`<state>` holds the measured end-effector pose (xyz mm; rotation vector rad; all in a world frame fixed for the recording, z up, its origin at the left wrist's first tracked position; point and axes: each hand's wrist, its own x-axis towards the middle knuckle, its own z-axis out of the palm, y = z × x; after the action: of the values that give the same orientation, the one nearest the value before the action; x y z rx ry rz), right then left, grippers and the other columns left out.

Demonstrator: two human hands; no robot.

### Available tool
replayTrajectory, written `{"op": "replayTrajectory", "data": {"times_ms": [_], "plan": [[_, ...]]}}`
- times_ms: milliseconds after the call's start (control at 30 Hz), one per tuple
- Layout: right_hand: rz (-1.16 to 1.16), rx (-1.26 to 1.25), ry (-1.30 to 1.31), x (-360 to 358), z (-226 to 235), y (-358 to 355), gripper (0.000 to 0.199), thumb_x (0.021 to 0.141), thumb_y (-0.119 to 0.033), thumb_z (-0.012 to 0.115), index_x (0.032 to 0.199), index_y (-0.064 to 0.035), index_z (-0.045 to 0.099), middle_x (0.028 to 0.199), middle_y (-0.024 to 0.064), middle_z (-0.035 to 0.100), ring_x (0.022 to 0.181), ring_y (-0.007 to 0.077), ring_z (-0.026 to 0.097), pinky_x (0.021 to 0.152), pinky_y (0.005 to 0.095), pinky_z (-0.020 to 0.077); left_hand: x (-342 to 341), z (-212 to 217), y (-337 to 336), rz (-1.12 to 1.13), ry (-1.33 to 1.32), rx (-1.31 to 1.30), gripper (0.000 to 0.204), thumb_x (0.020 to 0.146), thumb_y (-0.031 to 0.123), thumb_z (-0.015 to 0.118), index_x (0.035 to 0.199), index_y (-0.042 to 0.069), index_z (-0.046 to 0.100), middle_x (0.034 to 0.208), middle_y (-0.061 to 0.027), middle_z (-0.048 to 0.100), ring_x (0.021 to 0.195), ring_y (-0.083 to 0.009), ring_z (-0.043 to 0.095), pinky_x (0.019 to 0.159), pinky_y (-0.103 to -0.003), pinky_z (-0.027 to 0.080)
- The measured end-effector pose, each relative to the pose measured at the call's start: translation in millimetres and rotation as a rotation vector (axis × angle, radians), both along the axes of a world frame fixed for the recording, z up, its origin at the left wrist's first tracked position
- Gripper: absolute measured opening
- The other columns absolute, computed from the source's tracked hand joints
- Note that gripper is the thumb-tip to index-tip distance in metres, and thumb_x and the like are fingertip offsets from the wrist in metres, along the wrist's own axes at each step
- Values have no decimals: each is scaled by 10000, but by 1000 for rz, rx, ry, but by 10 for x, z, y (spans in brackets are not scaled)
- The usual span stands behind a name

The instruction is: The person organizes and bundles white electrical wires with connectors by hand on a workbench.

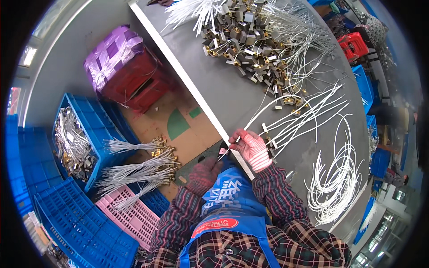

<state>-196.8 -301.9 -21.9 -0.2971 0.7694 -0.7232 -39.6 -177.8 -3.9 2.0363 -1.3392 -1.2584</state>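
Observation:
In a pink-and-white striped glove, my right hand (251, 151) pinches a white wire (260, 112) at the table's edge. One length of that wire arcs over the grey table (214, 91). Its other end runs down toward my left hand (203, 175), which is gloved in dark red and closed around it near my blue apron (230, 190); the fingertips are partly hidden. Beside my right hand, several straight white wires (297, 123) with small metal-coloured ends lie fanned out. Farther right rests a loose coil of white wires (333, 192).
A heap of grey blocks with brass-coloured fittings and wires (250, 44) covers the table's far part. On the left stand a blue crate (91, 134) of wired parts, bundled wires (138, 172) over a pink crate (127, 210), and a red box with purple wrapping (125, 67).

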Motion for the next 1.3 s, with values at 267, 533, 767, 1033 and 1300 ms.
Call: {"op": "replayTrajectory", "data": {"times_ms": [267, 533, 767, 1033, 1300], "plan": [[-11, -43, 28, -99, -247, 116, 298, 856, -173, 617, 1014, 76, 571, 859, 167, 596, 832, 304, 616, 694, 405, 563, 648, -180, 1617, 141, 643, 646, 385, 906, 340, 489, 696, 39, 601, 589, -44, 554, 517, -121, 502, 486, -289, 390], [-150, -206, 263, -360, 164, -525, 272, 884, -161, 593, 1065, 40, 562, 949, 160, 613, 822, 304, 642, 611, 367, 561, 928, -282, 2901, 398, 830, 806, 278, 830, 281, 556, 732, 29, 621, 633, -60, 573, 550, -160, 531, 534, -301, 434], [-326, -379, 413, -526, 416, -875, 307, 899, -226, 582, 1083, 16, 542, 946, 162, 613, 782, 281, 649, 546, 332, 547, 1019, -238, 2786, 549, 851, 873, 225, 808, 229, 579, 725, 23, 612, 639, -79, 606, 573, -185, 558, 572, -300, 436], [-384, -307, 435, -559, 374, -906, 301, 887, -227, 602, 1087, -8, 550, 903, 143, 620, 754, 282, 653, 508, 327, 530, 1106, -321, 2864, 603, 813, 854, 275, 817, 260, 603, 726, 0, 604, 586, -128, 588, 528, -245, 571, 528, -365, 461], [-308, -278, 439, -656, 207, -831, 313, 881, -229, 608, 1125, -37, 561, 919, 132, 638, 756, 270, 655, 521, 333, 525, 1138, -207, 2776, 506, 788, 809, 211, 802, 217, 585, 748, 15, 611, 574, -83, 562, 503, -184, 530, 496, -307, 423]]}}
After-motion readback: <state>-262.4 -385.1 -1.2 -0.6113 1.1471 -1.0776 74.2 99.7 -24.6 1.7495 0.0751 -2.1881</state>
